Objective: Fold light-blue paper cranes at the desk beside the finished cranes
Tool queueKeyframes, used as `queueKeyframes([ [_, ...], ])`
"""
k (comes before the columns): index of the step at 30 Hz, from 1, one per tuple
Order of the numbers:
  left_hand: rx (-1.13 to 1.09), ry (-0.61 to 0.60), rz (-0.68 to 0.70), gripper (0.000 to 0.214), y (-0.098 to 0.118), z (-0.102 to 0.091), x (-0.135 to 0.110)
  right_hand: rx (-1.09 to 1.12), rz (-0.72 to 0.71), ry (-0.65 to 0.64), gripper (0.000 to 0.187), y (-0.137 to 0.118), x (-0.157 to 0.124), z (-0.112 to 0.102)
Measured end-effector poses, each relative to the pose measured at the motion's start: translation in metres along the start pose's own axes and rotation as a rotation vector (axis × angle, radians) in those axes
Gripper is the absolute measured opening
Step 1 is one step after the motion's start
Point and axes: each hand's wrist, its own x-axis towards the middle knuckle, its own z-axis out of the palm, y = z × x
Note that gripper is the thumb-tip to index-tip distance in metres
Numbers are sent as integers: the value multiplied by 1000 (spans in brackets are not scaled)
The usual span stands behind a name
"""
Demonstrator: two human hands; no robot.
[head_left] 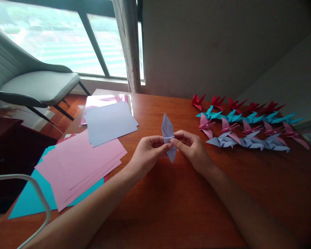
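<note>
Above the middle of the wooden table I hold a pale lavender folded paper (167, 126), a long diamond shape with pointed ends at top and bottom. My left hand (150, 149) pinches its left side, thumb in front. From the other side, the thumb and fingers of my right hand (190, 147) close on its middle, where a narrow fold runs across. My fingertips cover part of the centre. To the right stand finished paper cranes in rows: lavender cranes (248, 141), pink cranes (229, 128), turquoise cranes (233, 116) and red cranes (217, 102).
On the left of the table (150, 214) lie pale lavender sheets (110, 121), pink sheets (80, 166) and turquoise sheets (28, 197). Behind them rests a shiny plastic packet (103, 100). A chair (41, 84) stands by the window, and a white curved tube (38, 193) crosses the lower left.
</note>
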Motion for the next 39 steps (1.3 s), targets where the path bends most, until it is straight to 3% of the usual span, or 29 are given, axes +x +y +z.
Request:
queueKeyframes([
  [6,-28,-5,4,36,-1,0,0,22,5,25,19,-3,0,1],
  [16,104,4,93,34,1,-1,2,59,78,92,27,-7,1,1],
  [24,86,55,85,38,5,-2,0,100,87,20,28,-5,2,1],
  [34,-36,29,32,38,2,1,1,210,138,-57,32,2,2,1],
  [39,-26,28,39,37,3,1,0,169,111,57,36,1,3,2],
])
